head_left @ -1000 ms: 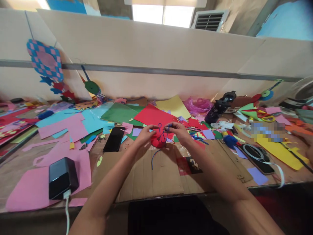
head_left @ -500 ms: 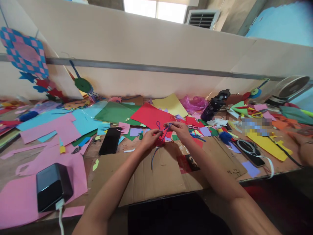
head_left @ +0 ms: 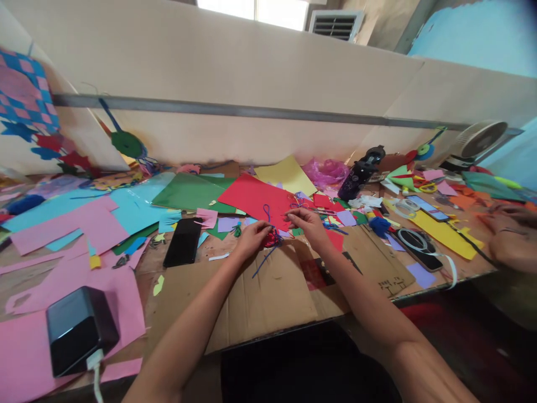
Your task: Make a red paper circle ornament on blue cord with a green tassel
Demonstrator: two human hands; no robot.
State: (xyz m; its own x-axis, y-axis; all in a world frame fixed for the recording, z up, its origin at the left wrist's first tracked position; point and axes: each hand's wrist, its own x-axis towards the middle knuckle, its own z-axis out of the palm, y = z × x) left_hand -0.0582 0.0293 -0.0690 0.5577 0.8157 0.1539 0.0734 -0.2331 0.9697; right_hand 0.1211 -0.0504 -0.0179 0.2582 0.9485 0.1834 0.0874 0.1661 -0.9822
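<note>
Watching the feed from my end, left to right: one black power bank [head_left: 79,330] sits at the near left of the tabletop [head_left: 436,280] with a white cable plugged in, lying on pink paper [head_left: 96,224]. Next comes one black phone [head_left: 182,242], face down or screen off, can't tell which. Behind it lies one big green sheet [head_left: 188,193].

In the middle there's a flat piece of cardboard [head_left: 251,302], and both hands work just above its far edge. The left hand [head_left: 253,238] has its grip pinched together on the blue cord [head_left: 263,262], right where a small red bit [head_left: 272,239] hangs on it. The cord's loose tail runs down onto the cardboard, and a little loop sticks up past the fingers. The right hand [head_left: 308,224] is close beside it, its grip also closed, thumb and fingertips clamped on the cord's other end. So that's one cord, held between two hands.

Behind the hands lie one red sheet [head_left: 251,193] and one yellow sheet [head_left: 285,173], then a dark glue-gun-looking thing [head_left: 356,173]. Further right I count two more phones: one [head_left: 419,258] under a white tape ring and one [head_left: 423,207] with its screen lit. That makes three phones in all. One fan [head_left: 478,140] stands at the back right, and another person's hand [head_left: 509,249] rests at the right edge.
</note>
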